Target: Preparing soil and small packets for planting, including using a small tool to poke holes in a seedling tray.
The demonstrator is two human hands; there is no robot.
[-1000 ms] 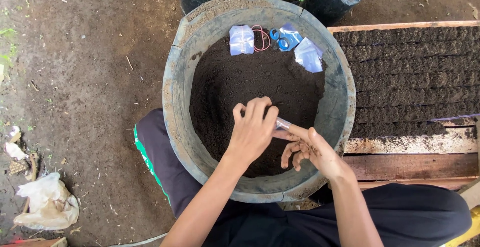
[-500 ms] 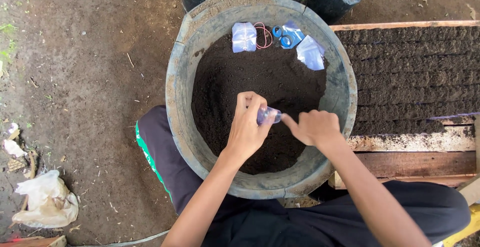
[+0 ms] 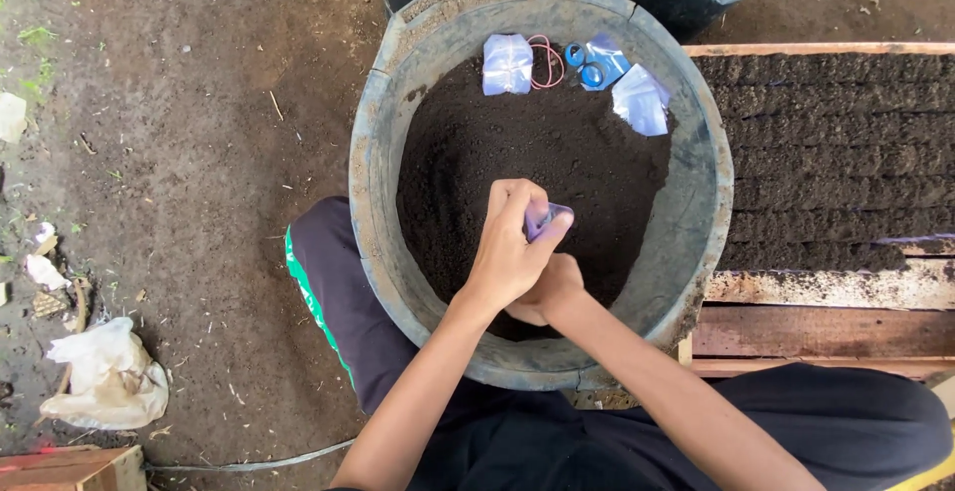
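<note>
The left hand (image 3: 509, 252) curls closed around a small clear plastic bag (image 3: 546, 219), pinching it over the dark soil (image 3: 517, 143) inside the round grey tub (image 3: 373, 183). The right hand (image 3: 549, 290) sits just beneath and touching the left, mostly hidden; whether it grips anything cannot be told. At the far side of the soil lie a folded clear plastic packet (image 3: 506, 63), a red rubber band (image 3: 546, 61), blue-handled scissors (image 3: 587, 66) and another clear packet (image 3: 642, 100). A wooden tray of soil rows (image 3: 826, 153) stands right of the tub.
</note>
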